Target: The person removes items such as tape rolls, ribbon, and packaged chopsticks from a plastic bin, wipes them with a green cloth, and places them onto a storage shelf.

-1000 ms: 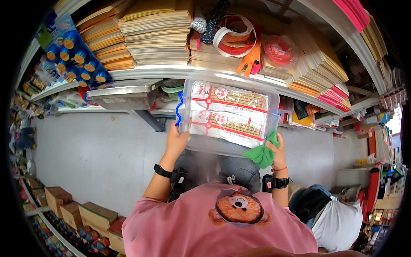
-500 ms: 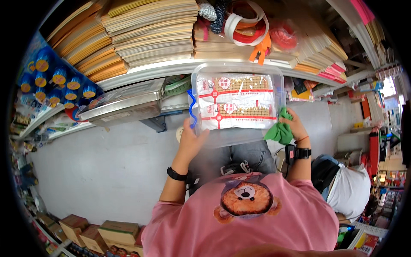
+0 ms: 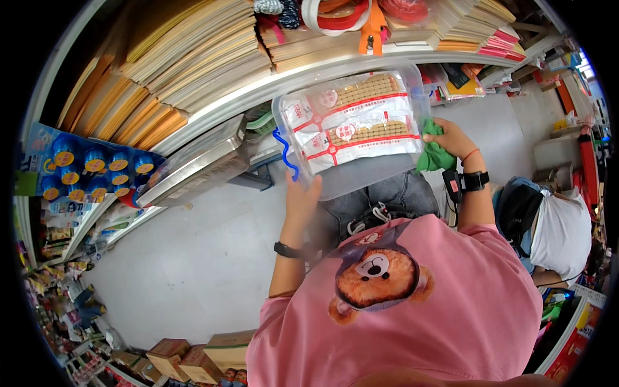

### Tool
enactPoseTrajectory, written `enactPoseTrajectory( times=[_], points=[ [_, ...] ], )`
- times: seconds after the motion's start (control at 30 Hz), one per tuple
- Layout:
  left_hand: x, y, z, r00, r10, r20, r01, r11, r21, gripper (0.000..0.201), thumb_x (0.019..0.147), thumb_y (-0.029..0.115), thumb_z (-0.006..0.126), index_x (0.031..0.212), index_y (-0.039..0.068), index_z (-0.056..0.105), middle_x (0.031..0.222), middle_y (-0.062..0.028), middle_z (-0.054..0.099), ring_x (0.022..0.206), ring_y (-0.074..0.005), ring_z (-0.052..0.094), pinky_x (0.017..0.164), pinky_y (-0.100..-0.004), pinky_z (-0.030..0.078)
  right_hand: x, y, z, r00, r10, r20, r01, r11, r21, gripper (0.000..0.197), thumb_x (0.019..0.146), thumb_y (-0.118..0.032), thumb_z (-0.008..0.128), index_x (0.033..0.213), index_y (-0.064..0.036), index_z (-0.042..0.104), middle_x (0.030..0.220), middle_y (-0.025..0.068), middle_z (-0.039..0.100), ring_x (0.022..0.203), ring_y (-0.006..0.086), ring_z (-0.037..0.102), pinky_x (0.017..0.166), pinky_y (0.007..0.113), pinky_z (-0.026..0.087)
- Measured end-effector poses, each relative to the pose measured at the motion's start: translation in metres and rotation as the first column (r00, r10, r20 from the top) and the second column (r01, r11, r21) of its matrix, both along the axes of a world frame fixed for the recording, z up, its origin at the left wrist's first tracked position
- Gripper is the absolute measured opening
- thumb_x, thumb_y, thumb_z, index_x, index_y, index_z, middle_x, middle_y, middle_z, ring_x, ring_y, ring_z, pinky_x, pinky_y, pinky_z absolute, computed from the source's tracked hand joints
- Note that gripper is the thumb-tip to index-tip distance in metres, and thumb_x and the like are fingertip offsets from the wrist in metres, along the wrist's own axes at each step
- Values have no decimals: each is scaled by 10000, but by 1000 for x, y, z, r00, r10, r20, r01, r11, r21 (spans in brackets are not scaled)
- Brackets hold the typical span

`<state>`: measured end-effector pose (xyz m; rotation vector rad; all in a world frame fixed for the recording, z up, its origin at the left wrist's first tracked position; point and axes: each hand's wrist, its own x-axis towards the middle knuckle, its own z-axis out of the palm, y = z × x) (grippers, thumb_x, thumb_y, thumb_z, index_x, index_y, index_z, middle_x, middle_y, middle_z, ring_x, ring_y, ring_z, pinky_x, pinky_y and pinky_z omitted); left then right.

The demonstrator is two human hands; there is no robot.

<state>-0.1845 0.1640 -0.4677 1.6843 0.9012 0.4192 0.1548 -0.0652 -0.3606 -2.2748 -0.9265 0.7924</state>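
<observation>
A clear plastic box (image 3: 361,177) hangs in front of me, held between both hands, its right side a little farther away than its left. Inside lie two white-and-red packets (image 3: 354,132) with see-through windows showing beige, grid-like contents. My left hand (image 3: 302,198) is closed on the box's near left corner, just below a wavy blue handle (image 3: 284,155). At the box's right side my right hand (image 3: 453,138) is closed on a crumpled green cloth (image 3: 435,148), which touches the box wall. The fingertips behind the box and cloth are partly hidden.
Ahead, a shelf (image 3: 284,80) bears stacks of brown envelopes (image 3: 200,61) and zipper rolls (image 3: 342,19). A metal case (image 3: 193,168) and blue-capped bottles (image 3: 93,164) stand left. Another person (image 3: 554,232) is close on my right. Cardboard boxes (image 3: 200,361) sit behind on the left.
The view has turned and shifted, so the shelf now slants. The plastic box has tilted with its right side farther out. Both hands keep their holds.
</observation>
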Motion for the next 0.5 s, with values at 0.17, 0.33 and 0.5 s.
enactPoseTrajectory(
  times=[0.17,0.33,0.5],
  points=[
    [5,-9,14,992,58,114,-61,998,19,714,856,305,630,1340,-104,302,1272,-275,487,1180,-370,489,991,-379,375,-10,2,10,998,29,56,-31,999,32,490,777,-280,723,1157,-3,586,1083,168,642,988,285,590,901,369,438],
    [10,-14,14,983,117,138,-134,984,118,554,870,228,603,1291,-52,375,1186,-224,537,1085,-327,533,943,-383,401,4,-7,-6,840,77,537,-220,953,207,514,783,-233,736,1216,-25,551,998,102,652,927,192,592,883,330,450],
    [20,-15,26,973,188,134,-197,979,53,552,812,109,559,1298,-34,341,1108,-192,571,960,-250,579,856,-343,454,2,10,51,906,-276,321,83,859,506,461,786,-188,723,1182,-20,557,1053,130,638,980,201,594,866,334,459]
  ],
)
